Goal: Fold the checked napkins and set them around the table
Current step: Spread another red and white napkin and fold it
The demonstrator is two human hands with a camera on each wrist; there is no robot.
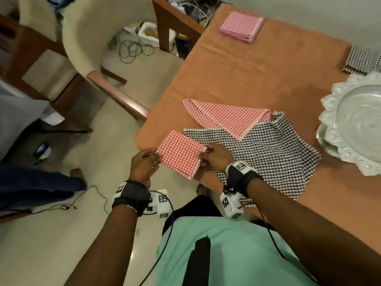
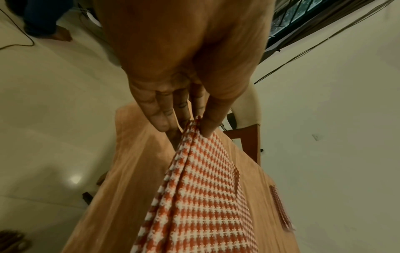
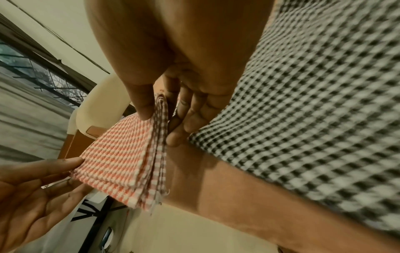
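both hands hold the folded red checked napkin (image 1: 181, 154) between them above the near corner of the desk (image 1: 247, 79), the left hand (image 1: 143, 162) pinching its left edge, the right hand (image 1: 216, 158) pinching its right edge, a black checked napkin (image 1: 268, 153) spread just beyond the right hand.
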